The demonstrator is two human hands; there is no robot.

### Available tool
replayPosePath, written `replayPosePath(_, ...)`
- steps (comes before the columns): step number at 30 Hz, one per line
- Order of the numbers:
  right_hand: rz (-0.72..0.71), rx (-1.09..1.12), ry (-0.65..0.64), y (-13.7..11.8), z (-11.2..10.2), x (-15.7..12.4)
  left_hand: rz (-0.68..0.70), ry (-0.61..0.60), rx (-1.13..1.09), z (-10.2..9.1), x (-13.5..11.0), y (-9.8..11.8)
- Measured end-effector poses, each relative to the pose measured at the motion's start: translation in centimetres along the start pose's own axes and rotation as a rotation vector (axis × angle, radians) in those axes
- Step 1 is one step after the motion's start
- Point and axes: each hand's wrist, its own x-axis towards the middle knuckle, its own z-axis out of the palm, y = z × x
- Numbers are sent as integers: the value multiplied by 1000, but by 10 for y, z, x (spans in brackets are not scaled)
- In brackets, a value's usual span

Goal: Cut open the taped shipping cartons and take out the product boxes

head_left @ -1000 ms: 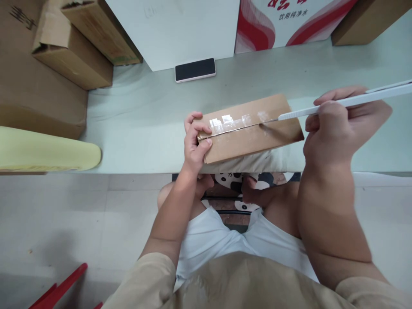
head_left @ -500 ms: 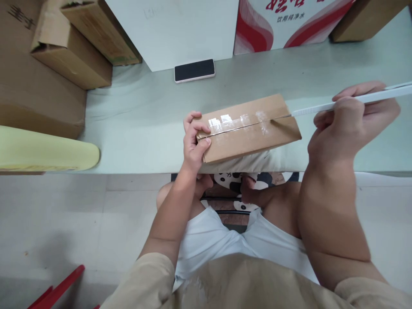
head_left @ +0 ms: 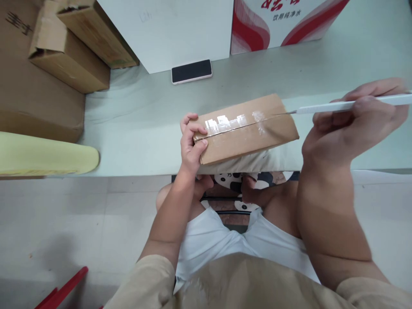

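Observation:
My left hand [head_left: 191,143] is wrapped around the left end of a small brown cardboard box [head_left: 247,143], with fingers on top and thumb on the near flap. The box is held tilted at the table's front edge. Shiny clear tape [head_left: 225,123] lies along its middle seam. My right hand [head_left: 357,116], slightly blurred, grips a slim white-handled knife [head_left: 328,107]. The knife's thin dark tip touches or lies just over the right end of the seam; which one I cannot tell.
A phone [head_left: 192,71] lies on the green-covered table [head_left: 141,124] before a white box [head_left: 180,30] and a red-and-white carton [head_left: 289,25]. Cardboard boxes [head_left: 74,60] stand back left, a yellow roll-shaped object [head_left: 48,152] at left. Something red [head_left: 64,289] is on the floor.
The knife has turned a little and its thin tip now shows at the seam; the gap between the flaps there has narrowed. The cardboard box at the back right is no longer in view.

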Motion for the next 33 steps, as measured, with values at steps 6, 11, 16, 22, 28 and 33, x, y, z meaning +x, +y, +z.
replayPosePath(6, 25, -102, -161, -1, 4, -10, -16, -5, -10, 0, 0, 1)
replayPosePath(11, 7, -187, -202, 2, 0, -13, 2, -17, -5, 0, 0, 4)
replayPosePath(16, -150, -277, -265, -2, -2, -13, 4, -19, 4, -1, 1, 5)
replayPosePath(22, -81, -494, -416, -6, -1, -16, -16, -2, -7, 0, 1, 4)
replayPosePath(28, 30, -483, -411, 4, -5, -14, 6, 3, 25, 1, 0, 3)
replayPosePath(33, 37, -502, -400, 7, -5, -12, -17, -4, -24, 0, 1, 3)
